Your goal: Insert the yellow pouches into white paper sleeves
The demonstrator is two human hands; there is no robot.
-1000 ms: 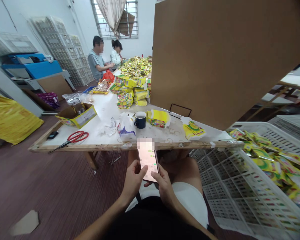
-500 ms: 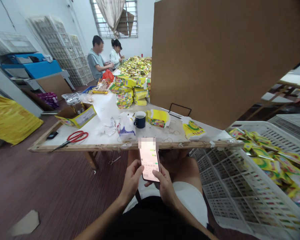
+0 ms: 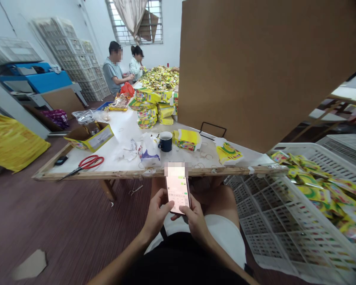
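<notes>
A smartphone (image 3: 177,192) with a lit screen is held upright between my two hands, above my lap and just in front of the table edge. My left hand (image 3: 159,208) grips its left side, the thumb over the lower screen. On the other side my right hand (image 3: 193,213) is closed round the phone, its thumb also on the lower screen. A keyboard and green message bubbles show on the display; its top part is blurred out. Beyond the phone, on the table, stand a dark blue mug (image 3: 165,142) and a yellow packet box (image 3: 187,139).
Red-handled scissors (image 3: 90,162) and an open carton (image 3: 90,137) lie on the table (image 3: 115,166) at left. A large cardboard sheet (image 3: 249,71) rises at right. A white crate (image 3: 273,221) of yellow packets stands beside my seat. Two people work near a packet heap (image 3: 160,77).
Both thumbs have shifted slightly inward over the phone's keyboard. The phone stays in my two hands, and the view has moved very little.
</notes>
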